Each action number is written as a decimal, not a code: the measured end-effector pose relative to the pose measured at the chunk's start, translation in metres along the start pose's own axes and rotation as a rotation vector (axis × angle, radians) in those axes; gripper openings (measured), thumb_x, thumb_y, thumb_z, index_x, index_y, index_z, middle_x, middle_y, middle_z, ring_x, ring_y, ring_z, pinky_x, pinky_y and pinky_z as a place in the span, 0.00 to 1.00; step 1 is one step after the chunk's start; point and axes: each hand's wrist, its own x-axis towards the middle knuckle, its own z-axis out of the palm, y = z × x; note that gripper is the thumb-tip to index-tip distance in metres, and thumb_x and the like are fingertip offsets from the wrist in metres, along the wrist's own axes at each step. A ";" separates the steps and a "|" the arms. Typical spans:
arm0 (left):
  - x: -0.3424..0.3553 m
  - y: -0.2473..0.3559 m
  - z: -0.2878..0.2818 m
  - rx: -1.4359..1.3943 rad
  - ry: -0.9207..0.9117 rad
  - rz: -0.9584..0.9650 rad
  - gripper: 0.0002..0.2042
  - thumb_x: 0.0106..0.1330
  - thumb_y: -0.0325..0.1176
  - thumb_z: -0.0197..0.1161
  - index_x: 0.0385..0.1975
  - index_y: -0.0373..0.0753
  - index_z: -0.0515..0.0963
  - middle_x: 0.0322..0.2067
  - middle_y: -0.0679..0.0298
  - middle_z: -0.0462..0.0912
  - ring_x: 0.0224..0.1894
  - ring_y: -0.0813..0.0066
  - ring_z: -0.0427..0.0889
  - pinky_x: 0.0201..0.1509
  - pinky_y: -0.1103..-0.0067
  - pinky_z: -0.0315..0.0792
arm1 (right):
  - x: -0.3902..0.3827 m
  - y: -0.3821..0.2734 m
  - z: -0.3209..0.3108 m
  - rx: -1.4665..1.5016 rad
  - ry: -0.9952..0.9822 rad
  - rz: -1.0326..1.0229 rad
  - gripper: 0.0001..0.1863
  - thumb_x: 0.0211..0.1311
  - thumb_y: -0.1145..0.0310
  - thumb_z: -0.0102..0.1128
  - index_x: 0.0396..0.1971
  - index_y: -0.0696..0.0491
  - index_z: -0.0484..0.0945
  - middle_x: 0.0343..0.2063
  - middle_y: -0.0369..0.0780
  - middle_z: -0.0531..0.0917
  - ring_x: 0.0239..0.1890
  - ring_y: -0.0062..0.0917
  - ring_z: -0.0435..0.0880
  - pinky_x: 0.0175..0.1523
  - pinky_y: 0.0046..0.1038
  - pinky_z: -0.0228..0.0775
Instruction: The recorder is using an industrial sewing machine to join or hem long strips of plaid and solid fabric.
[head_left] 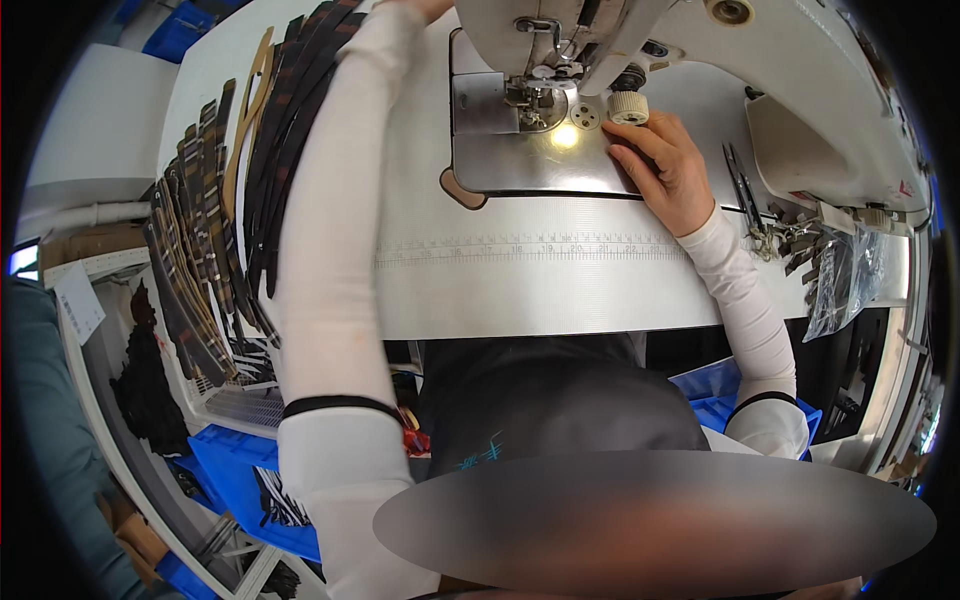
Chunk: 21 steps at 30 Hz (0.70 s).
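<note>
A white sewing machine [795, 140] stands at the far right of the worktable. My right hand [672, 172] rests by its metal bed plate [560, 170], just below a knurled cream knob [628, 107]. Thumb and index finger are apart, with nothing visible between them. Left of the fingertips, a small round disc with holes [585, 116] sits on the plate, beside the presser foot [538, 112]. My left arm stretches far forward past the machine's left side. Only a bit of my left hand [428, 8] shows at the top edge; its fingers are hidden.
Dark and plaid fabric strips [205, 220] lie in rows along the table's left side. A printed ruler [530, 248] runs along the front. Tweezers [742, 185], metal clips [768, 240] and a clear plastic bag [848, 280] lie at right. A blue bin [235, 480] stands below left.
</note>
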 end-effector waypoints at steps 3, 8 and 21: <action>0.034 0.028 0.061 -0.196 0.254 -0.110 0.09 0.59 0.28 0.62 0.38 0.33 0.78 0.37 0.60 0.82 0.36 0.73 0.79 0.41 0.77 0.72 | 0.001 0.009 0.003 -0.001 0.009 -0.001 0.11 0.55 0.73 0.61 0.39 0.56 0.80 0.45 0.41 0.80 0.46 0.35 0.77 0.50 0.30 0.70; 0.007 0.075 0.068 -0.439 0.734 -0.275 0.11 0.57 0.32 0.66 0.32 0.29 0.79 0.30 0.57 0.83 0.30 0.72 0.78 0.37 0.76 0.71 | -0.003 0.005 0.003 -0.013 0.025 -0.001 0.12 0.54 0.74 0.62 0.40 0.56 0.81 0.45 0.42 0.80 0.46 0.35 0.77 0.50 0.30 0.70; -0.288 0.282 -0.006 -1.913 0.482 -0.956 0.11 0.68 0.35 0.57 0.44 0.36 0.75 0.39 0.63 0.82 0.37 0.78 0.80 0.45 0.82 0.75 | -0.001 -0.115 0.056 -0.077 0.021 -0.354 0.38 0.42 0.70 0.67 0.59 0.56 0.65 0.60 0.46 0.68 0.61 0.41 0.66 0.61 0.41 0.62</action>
